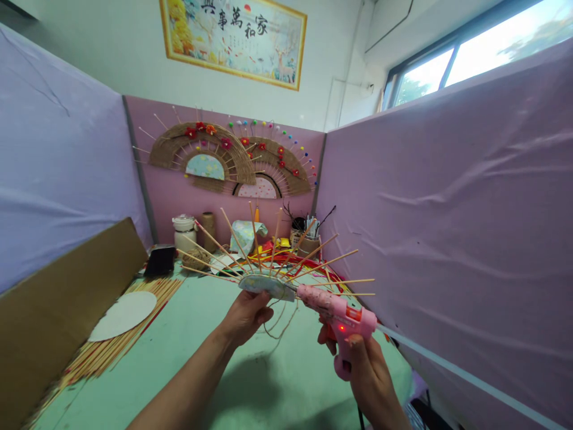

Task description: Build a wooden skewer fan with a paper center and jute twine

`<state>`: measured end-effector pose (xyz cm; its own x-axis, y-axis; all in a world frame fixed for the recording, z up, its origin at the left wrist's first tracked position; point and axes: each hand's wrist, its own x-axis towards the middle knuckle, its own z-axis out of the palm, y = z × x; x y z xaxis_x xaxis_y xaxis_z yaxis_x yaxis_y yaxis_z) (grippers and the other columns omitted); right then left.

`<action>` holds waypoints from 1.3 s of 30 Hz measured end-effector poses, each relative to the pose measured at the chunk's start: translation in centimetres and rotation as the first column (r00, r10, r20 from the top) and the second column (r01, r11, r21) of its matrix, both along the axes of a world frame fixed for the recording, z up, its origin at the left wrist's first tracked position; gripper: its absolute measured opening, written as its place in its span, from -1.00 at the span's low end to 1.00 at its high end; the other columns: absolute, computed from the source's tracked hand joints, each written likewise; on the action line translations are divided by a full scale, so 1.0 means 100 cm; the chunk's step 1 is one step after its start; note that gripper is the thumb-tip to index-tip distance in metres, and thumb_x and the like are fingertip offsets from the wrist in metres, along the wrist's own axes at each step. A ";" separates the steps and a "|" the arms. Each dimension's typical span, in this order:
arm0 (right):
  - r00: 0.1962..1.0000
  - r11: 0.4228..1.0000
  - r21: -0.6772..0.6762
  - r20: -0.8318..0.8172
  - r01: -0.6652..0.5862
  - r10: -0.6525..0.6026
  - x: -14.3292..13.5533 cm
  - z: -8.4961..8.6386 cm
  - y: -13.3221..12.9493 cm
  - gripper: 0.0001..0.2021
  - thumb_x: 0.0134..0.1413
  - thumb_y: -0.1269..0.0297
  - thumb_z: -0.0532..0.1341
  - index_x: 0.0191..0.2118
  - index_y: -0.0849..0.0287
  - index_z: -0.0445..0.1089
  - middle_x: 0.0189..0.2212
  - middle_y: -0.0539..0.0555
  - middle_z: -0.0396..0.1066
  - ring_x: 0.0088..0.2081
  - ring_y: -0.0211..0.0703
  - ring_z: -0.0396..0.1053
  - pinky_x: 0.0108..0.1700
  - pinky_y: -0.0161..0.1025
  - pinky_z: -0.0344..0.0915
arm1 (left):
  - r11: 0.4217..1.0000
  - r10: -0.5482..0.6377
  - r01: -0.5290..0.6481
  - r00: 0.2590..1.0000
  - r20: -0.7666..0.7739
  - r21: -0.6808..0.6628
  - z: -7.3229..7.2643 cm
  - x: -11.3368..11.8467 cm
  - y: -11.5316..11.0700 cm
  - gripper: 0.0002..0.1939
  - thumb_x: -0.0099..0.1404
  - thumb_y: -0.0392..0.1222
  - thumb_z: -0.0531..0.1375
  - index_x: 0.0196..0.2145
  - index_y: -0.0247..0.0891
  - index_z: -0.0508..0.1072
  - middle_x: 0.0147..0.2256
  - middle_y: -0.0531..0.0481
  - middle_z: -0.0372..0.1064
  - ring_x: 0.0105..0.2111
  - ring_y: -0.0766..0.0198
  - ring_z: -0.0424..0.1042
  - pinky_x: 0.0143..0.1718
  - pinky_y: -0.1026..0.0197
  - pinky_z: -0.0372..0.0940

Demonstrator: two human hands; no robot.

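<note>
My left hand point(246, 316) is closed on the lower edge of a half-round fan piece point(264, 285), covered in pale blue patterned cloth. Thin wooden sticks point(254, 233) spread outward from its curved edge like rays. In my right hand point(364, 364) is a pink hot glue gun point(338, 313) with a red light lit on its side. The nozzle points left and meets or nearly meets the right end of the fan piece; actual contact cannot be made out. A long glue stick point(447, 361) runs out of the gun's back. Loose twine point(280, 328) hangs below the fan piece.
On the left of the green table point(179, 382) lie many wooden sticks point(102, 352), a white oval card point(125, 315) and a cardboard sheet point(67, 298). Jars, twine and pen holders point(308, 242) stand at the back. Two finished fans point(201, 149) hang on the pink partition.
</note>
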<state>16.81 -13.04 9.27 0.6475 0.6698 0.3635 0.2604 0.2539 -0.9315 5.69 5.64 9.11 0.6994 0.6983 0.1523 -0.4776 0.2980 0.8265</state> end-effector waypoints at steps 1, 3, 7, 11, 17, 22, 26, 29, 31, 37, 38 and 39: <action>1.000 1.000 0.000 -0.004 -0.002 0.002 0.000 0.000 0.000 -0.40 0.10 -0.29 0.05 -0.41 0.21 0.48 -0.58 0.04 0.24 -0.54 -0.24 0.12 -0.52 -0.30 0.14 | 1.000 0.003 -0.003 1.000 -0.002 -0.006 0.000 0.000 0.000 -0.58 -0.14 -0.06 0.47 -0.58 -0.26 0.30 -0.64 0.21 0.02 -0.63 0.50 -0.18 -0.68 0.38 -0.17; 1.000 1.000 -0.006 -0.016 -0.009 0.009 0.000 0.000 0.000 -0.39 0.10 -0.29 0.05 -0.41 0.22 0.48 -0.59 0.03 0.22 -0.53 -0.22 0.14 -0.53 -0.30 0.14 | 1.000 0.006 -0.006 1.000 -0.002 -0.015 0.000 0.000 0.000 -0.58 -0.16 -0.07 0.48 -0.56 -0.27 0.32 -0.64 0.21 0.03 -0.63 0.51 -0.17 -0.68 0.39 -0.16; 1.000 1.000 0.006 -0.021 -0.019 0.019 0.000 0.000 0.000 -0.38 0.09 -0.31 0.05 -0.40 0.22 0.48 -0.61 0.01 0.19 -0.57 -0.26 0.09 -0.54 -0.30 0.14 | 1.000 0.000 0.000 1.000 0.014 -0.017 -0.001 0.000 0.000 -0.62 -0.15 -0.08 0.48 -0.56 -0.27 0.35 -0.63 0.18 0.05 -0.62 0.49 -0.16 -0.69 0.37 -0.17; 0.998 0.999 0.000 -0.034 -0.050 0.050 0.001 0.000 0.000 -0.39 0.10 -0.30 0.03 -0.39 0.21 0.48 -0.62 -0.01 0.16 -0.59 -0.27 0.04 -0.56 -0.30 0.11 | 1.000 -0.002 0.002 1.000 0.025 -0.010 -0.001 0.000 0.001 -0.65 -0.13 -0.11 0.47 -0.57 -0.25 0.36 -0.63 0.16 0.05 -0.61 0.46 -0.15 -0.68 0.35 -0.19; 0.998 0.999 -0.002 -0.041 -0.040 0.040 0.001 -0.001 0.000 -0.38 0.08 -0.32 0.04 -0.41 0.21 0.47 -0.61 -0.01 0.17 -0.58 -0.28 0.04 -0.54 -0.30 0.12 | 1.000 -0.006 0.006 1.000 0.027 -0.007 -0.002 0.000 0.002 -0.66 -0.11 -0.07 0.46 -0.57 -0.24 0.39 -0.63 0.16 0.05 -0.62 0.45 -0.17 -0.68 0.34 -0.19; 0.997 0.998 -0.014 -0.052 -0.053 0.052 0.002 -0.002 -0.001 -0.37 0.08 -0.33 0.04 -0.38 0.22 0.48 -0.61 -0.01 0.17 -0.58 -0.27 0.05 -0.54 -0.30 0.12 | 1.000 0.002 -0.001 0.999 0.032 -0.027 0.000 0.000 0.002 -0.67 -0.13 -0.08 0.47 -0.59 -0.23 0.39 -0.66 0.18 0.01 -0.64 0.47 -0.21 -0.68 0.33 -0.20; 0.999 0.999 -0.018 -0.029 -0.033 0.032 0.003 -0.003 -0.001 -0.38 0.09 -0.31 0.04 -0.39 0.22 0.48 -0.59 0.02 0.22 -0.58 -0.26 0.07 -0.55 -0.30 0.15 | 1.000 0.013 -0.012 1.000 0.023 -0.029 0.001 0.000 0.001 -0.68 -0.10 -0.12 0.46 -0.59 -0.23 0.37 -0.66 0.19 0.00 -0.64 0.47 -0.20 -0.68 0.33 -0.20; 0.999 0.999 -0.011 -0.023 -0.040 0.039 0.003 -0.003 0.000 -0.38 0.09 -0.31 0.03 -0.40 0.21 0.48 -0.59 0.02 0.23 -0.58 -0.27 0.07 -0.55 -0.30 0.16 | 1.000 0.001 0.000 1.000 0.026 -0.028 0.000 -0.001 0.001 -0.64 -0.11 -0.08 0.46 -0.57 -0.25 0.36 -0.65 0.19 0.03 -0.64 0.49 -0.18 -0.69 0.36 -0.18; 0.999 0.999 -0.002 -0.019 -0.040 0.040 0.003 -0.003 0.000 -0.39 0.10 -0.30 0.04 -0.40 0.21 0.48 -0.60 0.01 0.21 -0.58 -0.27 0.07 -0.54 -0.30 0.17 | 0.999 -0.004 0.006 0.999 0.036 -0.037 0.000 -0.001 0.002 -0.62 -0.12 -0.07 0.47 -0.56 -0.27 0.35 -0.65 0.20 0.05 -0.64 0.50 -0.17 -0.69 0.38 -0.17; 0.998 0.999 -0.006 -0.031 -0.051 0.051 0.004 -0.005 0.001 -0.40 0.11 -0.29 0.04 -0.42 0.21 0.45 -0.60 0.01 0.20 -0.58 -0.27 0.07 -0.54 -0.30 0.15 | 0.998 -0.006 0.009 0.999 0.054 -0.055 0.001 -0.001 0.002 -0.57 -0.16 -0.06 0.50 -0.55 -0.30 0.35 -0.65 0.21 0.04 -0.64 0.53 -0.15 -0.70 0.41 -0.17; 0.998 0.998 -0.010 -0.039 -0.055 0.054 0.004 -0.005 0.001 -0.40 0.10 -0.30 0.04 -0.42 0.21 0.45 -0.59 0.01 0.20 -0.58 -0.28 0.06 -0.55 -0.31 0.13 | 0.998 -0.005 0.008 0.999 0.051 -0.058 0.002 -0.001 0.002 -0.57 -0.17 -0.06 0.50 -0.55 -0.30 0.35 -0.65 0.21 0.04 -0.64 0.53 -0.14 -0.70 0.42 -0.17; 0.997 0.998 -0.010 -0.050 -0.058 0.058 0.003 -0.004 0.001 -0.40 0.09 -0.31 0.04 -0.42 0.21 0.45 -0.59 0.01 0.19 -0.58 -0.28 0.06 -0.56 -0.32 0.12 | 0.998 -0.003 0.007 0.999 0.050 -0.063 0.002 -0.001 0.002 -0.57 -0.17 -0.06 0.50 -0.55 -0.30 0.35 -0.65 0.21 0.04 -0.64 0.53 -0.14 -0.70 0.42 -0.17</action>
